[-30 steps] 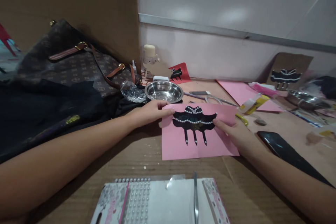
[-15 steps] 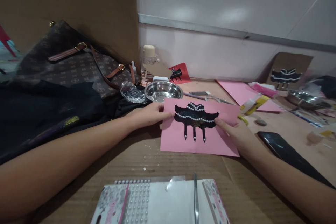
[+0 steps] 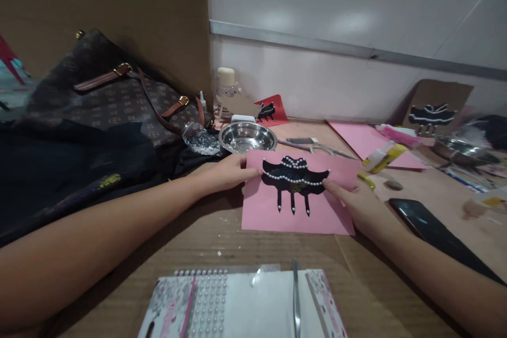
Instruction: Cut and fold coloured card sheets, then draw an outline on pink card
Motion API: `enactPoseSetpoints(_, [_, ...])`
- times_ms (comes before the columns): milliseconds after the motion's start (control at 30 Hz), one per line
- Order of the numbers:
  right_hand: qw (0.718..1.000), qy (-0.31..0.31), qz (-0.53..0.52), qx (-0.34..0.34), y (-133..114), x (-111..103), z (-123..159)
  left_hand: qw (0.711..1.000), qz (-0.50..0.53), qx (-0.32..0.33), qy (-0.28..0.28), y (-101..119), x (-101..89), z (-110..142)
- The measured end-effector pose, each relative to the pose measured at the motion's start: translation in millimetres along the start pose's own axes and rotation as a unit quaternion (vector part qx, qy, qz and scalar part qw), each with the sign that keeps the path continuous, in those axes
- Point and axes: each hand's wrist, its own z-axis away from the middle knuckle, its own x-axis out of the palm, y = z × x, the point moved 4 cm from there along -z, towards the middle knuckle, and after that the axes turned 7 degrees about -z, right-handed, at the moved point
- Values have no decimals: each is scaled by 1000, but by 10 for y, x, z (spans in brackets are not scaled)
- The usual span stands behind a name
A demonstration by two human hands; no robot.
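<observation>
A pale wall (image 3: 285,84) with a metal strip closes off the far edge of the bench (image 3: 428,190), and a brown panel (image 3: 119,0) stands at the far left corner. Both hands grasp a pink card (image 3: 300,203) above the cardboard (image 3: 222,243) on the bench, its face tipped toward the wearer; whether its lower edge touches the cardboard, I cannot tell. The left hand (image 3: 232,173) pinches the card's left edge, thumb in front and fingers partly hidden behind. The right hand (image 3: 358,208) closes on the right side, thumb at the tip of the black cutout (image 3: 295,173), fingers mostly out of sight. Rows of pearls run along the cutout, and each of its three legs ends in one.

Nearest the wearer, tweezers (image 3: 296,301) lie on a white board (image 3: 257,311), with a pearl sheet (image 3: 208,303) on its left part. Beyond the card, toward the far edge, are a metal bowl (image 3: 257,142) and a red card (image 3: 280,111). A phone (image 3: 431,227) lies right of the right hand. A brown card (image 3: 428,96) leans near the far right corner, and a bag (image 3: 130,97) fills the left side.
</observation>
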Motion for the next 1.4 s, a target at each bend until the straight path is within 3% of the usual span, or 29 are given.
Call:
enactPoseSetpoints(233, [999, 28, 4, 31, -68, 24, 36, 1000, 11, 3, 0, 22, 12, 16])
enactPoseSetpoints(433, [996, -6, -82, 35, 87, -5, -3, 999, 10, -8, 31, 33, 0, 2])
enactPoseSetpoints(933, [992, -22, -113, 55, 128, 22, 4, 999, -6, -26, 26, 45, -17, 15])
enactPoseSetpoints(1400, [997, 10, -42, 58, 32, 19, 33, 999, 15, -7, 36, 35, -18, -7])
